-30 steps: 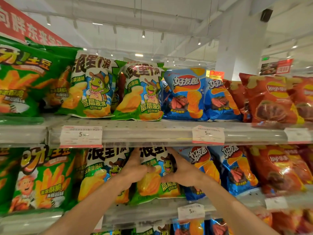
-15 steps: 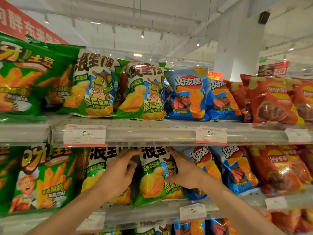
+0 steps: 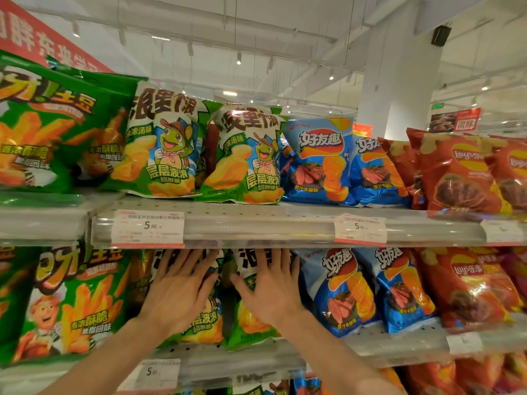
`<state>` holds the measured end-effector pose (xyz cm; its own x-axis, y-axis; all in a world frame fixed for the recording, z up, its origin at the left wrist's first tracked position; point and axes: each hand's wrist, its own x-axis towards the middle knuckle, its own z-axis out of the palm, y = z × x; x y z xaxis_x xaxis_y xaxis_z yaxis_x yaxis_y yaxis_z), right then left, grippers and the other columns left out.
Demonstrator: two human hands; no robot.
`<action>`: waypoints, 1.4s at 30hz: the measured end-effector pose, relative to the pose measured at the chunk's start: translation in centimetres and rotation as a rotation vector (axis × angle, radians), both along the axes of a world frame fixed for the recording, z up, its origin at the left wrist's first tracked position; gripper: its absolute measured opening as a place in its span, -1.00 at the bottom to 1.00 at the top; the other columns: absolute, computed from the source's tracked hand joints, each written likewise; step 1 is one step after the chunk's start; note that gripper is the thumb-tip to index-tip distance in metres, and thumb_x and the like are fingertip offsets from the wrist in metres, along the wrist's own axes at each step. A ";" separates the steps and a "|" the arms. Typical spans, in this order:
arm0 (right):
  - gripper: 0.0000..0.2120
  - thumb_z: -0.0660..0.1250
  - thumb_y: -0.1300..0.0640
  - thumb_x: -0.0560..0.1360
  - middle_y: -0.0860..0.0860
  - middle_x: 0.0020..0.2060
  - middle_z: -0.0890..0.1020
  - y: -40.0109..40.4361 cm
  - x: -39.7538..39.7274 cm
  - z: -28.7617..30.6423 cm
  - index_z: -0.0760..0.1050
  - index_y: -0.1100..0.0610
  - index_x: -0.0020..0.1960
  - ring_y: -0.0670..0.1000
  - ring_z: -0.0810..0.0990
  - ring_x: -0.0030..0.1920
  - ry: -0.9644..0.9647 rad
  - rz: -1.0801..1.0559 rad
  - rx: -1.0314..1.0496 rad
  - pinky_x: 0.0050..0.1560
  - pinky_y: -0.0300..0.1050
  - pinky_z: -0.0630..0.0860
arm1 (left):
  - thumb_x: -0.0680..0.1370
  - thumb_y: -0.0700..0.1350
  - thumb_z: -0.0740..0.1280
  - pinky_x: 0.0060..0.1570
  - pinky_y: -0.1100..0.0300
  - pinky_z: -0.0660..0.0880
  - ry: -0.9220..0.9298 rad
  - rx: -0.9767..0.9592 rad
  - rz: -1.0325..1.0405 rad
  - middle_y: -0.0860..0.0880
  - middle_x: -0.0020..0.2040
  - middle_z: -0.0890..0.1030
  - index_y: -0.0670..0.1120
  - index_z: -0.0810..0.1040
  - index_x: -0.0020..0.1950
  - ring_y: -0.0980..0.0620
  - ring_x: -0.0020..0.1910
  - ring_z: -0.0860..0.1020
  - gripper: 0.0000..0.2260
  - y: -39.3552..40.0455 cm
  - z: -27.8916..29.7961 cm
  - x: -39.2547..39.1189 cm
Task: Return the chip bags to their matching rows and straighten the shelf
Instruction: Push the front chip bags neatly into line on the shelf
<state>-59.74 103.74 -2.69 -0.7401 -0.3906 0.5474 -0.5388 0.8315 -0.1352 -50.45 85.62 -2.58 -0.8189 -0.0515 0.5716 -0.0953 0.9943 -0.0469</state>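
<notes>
Two green-and-white chip bags with a cartoon turtle stand side by side on the middle shelf (image 3: 370, 344). My left hand (image 3: 178, 289) lies flat with spread fingers on the left turtle bag (image 3: 204, 323). My right hand (image 3: 269, 289) lies flat in the same way on the right turtle bag (image 3: 251, 327). Both bags stand upright under my palms. My hands hide most of their fronts.
Green fries bags (image 3: 71, 303) stand to the left, blue steak-flavour bags (image 3: 345, 292) and red Lay's bags (image 3: 467, 289) to the right. The upper shelf (image 3: 256, 220) carries the same rows, with price tags (image 3: 148, 228) on its rail. More bags show on the shelf below.
Both hands let go of the right turtle bag's edges and opened out. The left hand moved onto the left bag; each palm now presses flat on one bag.
</notes>
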 end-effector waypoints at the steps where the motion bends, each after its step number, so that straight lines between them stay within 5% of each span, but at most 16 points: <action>1: -0.15 -0.04 -0.47 0.44 0.14 0.57 0.07 -0.4 -0.1 -0.3 0.02 0.00 0.58 0.22 0.00 0.55 -0.013 -0.021 -0.003 0.49 0.36 -0.04 | 0.64 0.17 -0.11 0.51 -0.19 0.10 -0.002 0.000 0.013 -0.04 0.49 0.42 0.04 0.32 0.55 -0.07 0.53 0.29 -0.46 -0.1 -0.2 -0.1; 7: -0.17 0.16 -0.32 0.44 0.11 0.58 0.00 -0.9 -0.2 -0.5 -0.01 0.00 0.58 0.19 -0.07 0.57 -0.072 -0.058 -0.059 0.47 0.33 0.05 | 0.64 0.17 -0.07 0.48 -0.26 0.15 0.013 0.033 0.075 -0.04 0.49 0.43 0.05 0.35 0.54 -0.11 0.51 0.33 -0.47 0.0 -0.3 -0.2; 16: -0.39 0.25 -0.07 0.51 0.09 0.46 0.27 1.4 0.1 0.6 0.19 0.04 0.50 0.16 0.22 0.45 -0.044 -0.010 -0.328 0.36 0.21 0.30 | 0.62 0.13 -0.04 0.46 -0.27 0.18 0.080 0.123 0.146 -0.09 0.42 0.47 -0.03 0.44 0.46 -0.17 0.44 0.37 -0.48 -0.7 -0.7 -0.7; 20: -0.42 0.22 -0.05 0.54 0.10 0.46 0.27 1.5 0.4 0.7 0.18 0.03 0.51 0.18 0.20 0.46 -0.010 0.043 -0.395 0.38 0.23 0.26 | 0.62 0.13 -0.07 0.46 -0.26 0.20 0.081 0.148 0.146 -0.11 0.45 0.44 -0.05 0.41 0.47 -0.18 0.46 0.34 -0.47 -1.2 -1.3 -0.9; 30: -0.33 -0.19 -0.27 0.62 0.21 0.58 0.07 -2.6 0.8 -1.4 0.12 0.08 0.58 0.23 -0.07 0.58 0.095 -0.091 -0.098 0.51 0.33 -0.13 | 0.65 0.15 -0.10 0.53 -0.24 0.03 0.052 0.076 0.065 -0.13 0.57 0.27 0.06 0.21 0.59 -0.14 0.58 0.15 -0.48 -0.7 -2.1 -0.5; 42: -0.28 -0.28 -0.35 0.57 0.13 0.58 -0.22 -2.6 1.0 -0.5 -0.22 0.02 0.61 0.15 -0.32 0.56 -0.095 -0.045 -0.060 0.50 0.26 -0.32 | 0.65 0.16 -0.10 0.51 -0.25 0.05 0.064 0.093 0.053 -0.17 0.56 0.27 0.02 0.24 0.58 -0.17 0.57 0.17 -0.46 -0.3 -2.2 -0.2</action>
